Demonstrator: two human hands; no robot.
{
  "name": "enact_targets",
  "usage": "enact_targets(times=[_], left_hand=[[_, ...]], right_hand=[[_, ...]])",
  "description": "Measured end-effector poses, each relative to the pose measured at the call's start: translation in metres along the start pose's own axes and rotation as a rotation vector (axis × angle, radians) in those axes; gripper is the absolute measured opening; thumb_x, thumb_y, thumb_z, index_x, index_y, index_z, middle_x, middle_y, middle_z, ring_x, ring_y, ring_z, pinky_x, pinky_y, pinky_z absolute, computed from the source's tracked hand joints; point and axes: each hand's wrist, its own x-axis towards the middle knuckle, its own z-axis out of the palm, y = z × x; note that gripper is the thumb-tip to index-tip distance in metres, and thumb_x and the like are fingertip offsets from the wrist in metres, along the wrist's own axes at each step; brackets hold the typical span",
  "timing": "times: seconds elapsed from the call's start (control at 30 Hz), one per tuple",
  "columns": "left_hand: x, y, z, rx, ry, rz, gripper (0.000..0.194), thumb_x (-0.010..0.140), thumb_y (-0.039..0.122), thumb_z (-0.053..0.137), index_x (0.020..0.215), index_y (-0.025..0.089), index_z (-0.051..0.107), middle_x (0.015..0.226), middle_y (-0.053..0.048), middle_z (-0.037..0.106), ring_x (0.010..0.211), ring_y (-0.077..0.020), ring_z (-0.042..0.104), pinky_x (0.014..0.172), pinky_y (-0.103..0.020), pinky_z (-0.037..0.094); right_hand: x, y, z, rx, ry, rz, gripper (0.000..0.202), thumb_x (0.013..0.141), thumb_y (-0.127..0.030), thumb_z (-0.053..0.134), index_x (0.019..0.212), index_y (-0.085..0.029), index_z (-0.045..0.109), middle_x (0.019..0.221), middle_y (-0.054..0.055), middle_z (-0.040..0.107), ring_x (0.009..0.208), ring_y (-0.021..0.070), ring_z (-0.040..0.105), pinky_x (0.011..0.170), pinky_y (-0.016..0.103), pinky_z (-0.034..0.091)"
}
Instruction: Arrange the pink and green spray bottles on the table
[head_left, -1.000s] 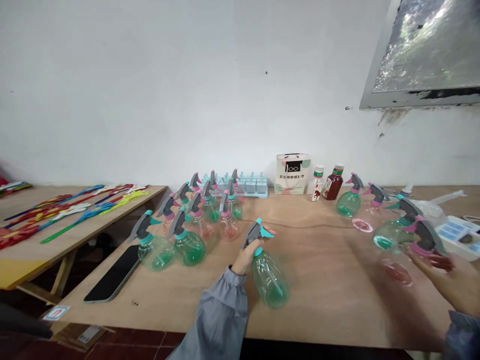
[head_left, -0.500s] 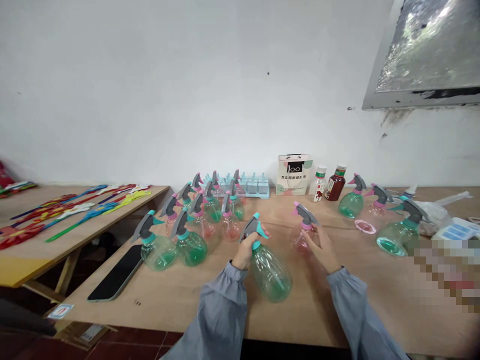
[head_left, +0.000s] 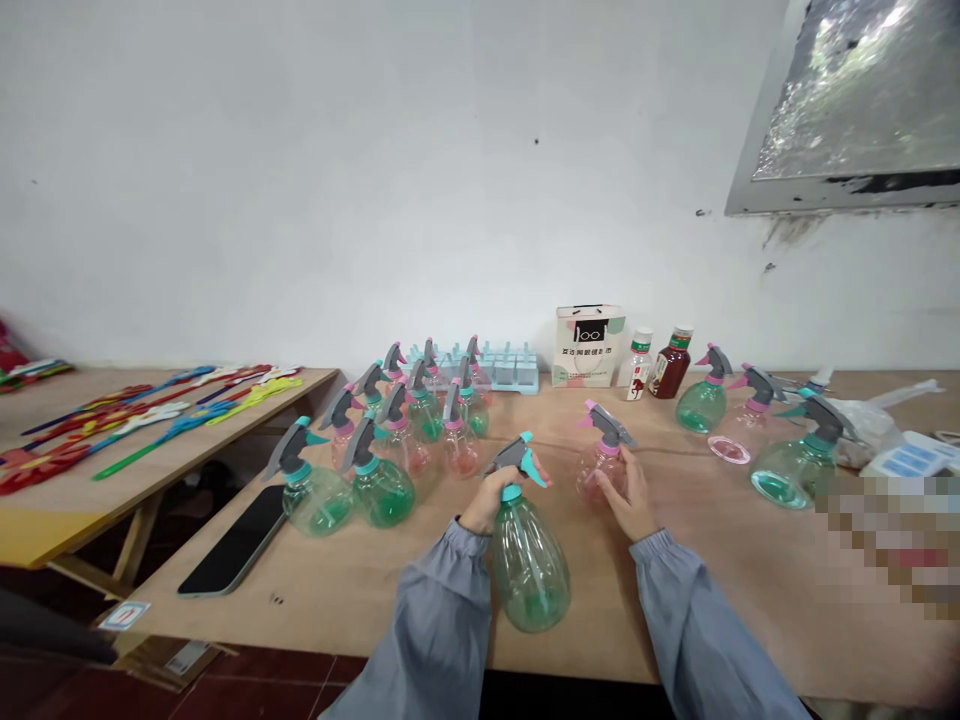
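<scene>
My left hand [head_left: 491,498] is closed around the neck of a green spray bottle [head_left: 531,570] with a grey and turquoise trigger head. The bottle is nearly upright near the front of the table. To the right, my right hand [head_left: 632,495] wraps its fingers around a pink spray bottle [head_left: 594,474] with a grey and pink head, which stands farther back. Left of my hands several more spray bottles stand in a group, among them a green one [head_left: 384,495] and a pink one [head_left: 459,450].
A black phone [head_left: 234,545] lies at the table's left. Behind stand a light blue rack [head_left: 516,375], a paper bag [head_left: 585,350] and two drink bottles, one dark red [head_left: 670,365]. More spray bottles, including a green one [head_left: 793,465], stand right. Colourful flower-shaped items [head_left: 161,415] cover another table.
The green spray bottle in my left hand has swung more upright and its base has come nearer. My right hand has shifted slightly left with the pink bottle.
</scene>
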Motion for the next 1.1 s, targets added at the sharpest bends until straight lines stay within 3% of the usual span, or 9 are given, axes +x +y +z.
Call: enact_targets(times=[0.1,0.27,0.47,0.63,0.77,0.87,1.0,1.1], left_hand=[[0.001,-0.001,0.002,-0.088,-0.011,-0.029,0.027,0.054,0.029,0.051,0.075,0.018,0.064,0.073,-0.007,0.067,0.082,-0.027,0.067,0.083,-0.044,0.052],[0.004,0.001,0.007,-0.103,0.214,-0.012,0.015,0.054,0.026,0.049,0.064,0.021,0.059,0.064,-0.004,0.064,0.075,-0.0234,0.067,0.081,-0.04,0.053],[-0.002,0.011,0.014,-0.115,0.119,0.025,0.023,0.058,0.025,0.055,0.077,0.017,0.066,0.08,-0.005,0.071,0.09,-0.0243,0.067,0.088,-0.038,0.05],[-0.007,0.011,0.013,0.031,0.314,0.071,0.012,0.06,0.026,0.052,0.06,0.019,0.061,0.071,-0.004,0.069,0.084,-0.0215,0.066,0.084,-0.033,0.049],[-0.009,0.012,0.012,0.102,0.174,0.091,0.017,0.063,0.026,0.054,0.072,0.021,0.067,0.083,-0.003,0.071,0.096,-0.0225,0.065,0.099,-0.037,0.043],[-0.012,0.013,0.014,0.132,0.09,0.094,0.022,0.066,0.028,0.056,0.081,0.02,0.069,0.089,-0.004,0.072,0.095,-0.0216,0.065,0.097,-0.036,0.044],[-0.018,0.017,0.018,0.197,0.14,0.082,0.017,0.069,0.03,0.055,0.073,0.019,0.068,0.073,-0.003,0.069,0.077,-0.0183,0.063,0.083,-0.033,0.047],[-0.023,0.027,0.015,0.26,0.168,0.122,0.018,0.071,0.03,0.055,0.073,0.02,0.069,0.072,-0.003,0.069,0.074,-0.0174,0.063,0.083,-0.032,0.049]], right_hand=[[-0.001,0.002,0.0,0.004,-0.003,-0.004,0.057,0.089,-0.047,0.056,0.137,-0.02,0.043,0.125,0.014,0.058,0.117,0.0286,0.056,0.1,0.053,0.045],[-0.002,0.004,-0.001,0.011,-0.006,-0.028,0.059,0.087,-0.048,0.058,0.137,-0.021,0.042,0.125,0.014,0.058,0.117,0.0295,0.056,0.1,0.053,0.045],[-0.003,0.006,0.001,-0.005,-0.026,-0.026,0.065,0.085,-0.05,0.06,0.138,-0.019,0.041,0.128,0.015,0.056,0.119,0.0308,0.054,0.102,0.054,0.044],[-0.004,0.009,0.002,-0.003,-0.029,-0.017,0.068,0.084,-0.053,0.06,0.14,-0.02,0.041,0.127,0.015,0.057,0.119,0.0314,0.055,0.102,0.053,0.044],[-0.004,0.01,0.003,0.011,-0.037,-0.019,0.067,0.085,-0.052,0.059,0.14,-0.019,0.04,0.128,0.015,0.057,0.119,0.0315,0.054,0.102,0.054,0.043],[-0.004,0.009,0.003,0.017,-0.042,-0.022,0.066,0.085,-0.051,0.059,0.14,-0.02,0.041,0.128,0.015,0.057,0.119,0.0313,0.054,0.102,0.054,0.043],[-0.004,0.01,0.003,0.016,-0.042,-0.024,0.065,0.085,-0.051,0.059,0.14,-0.02,0.041,0.127,0.015,0.057,0.118,0.0308,0.055,0.101,0.053,0.044],[-0.004,0.01,0.003,0.004,-0.034,-0.025,0.065,0.085,-0.051,0.059,0.139,-0.02,0.041,0.126,0.015,0.057,0.117,0.0304,0.055,0.101,0.053,0.044]])
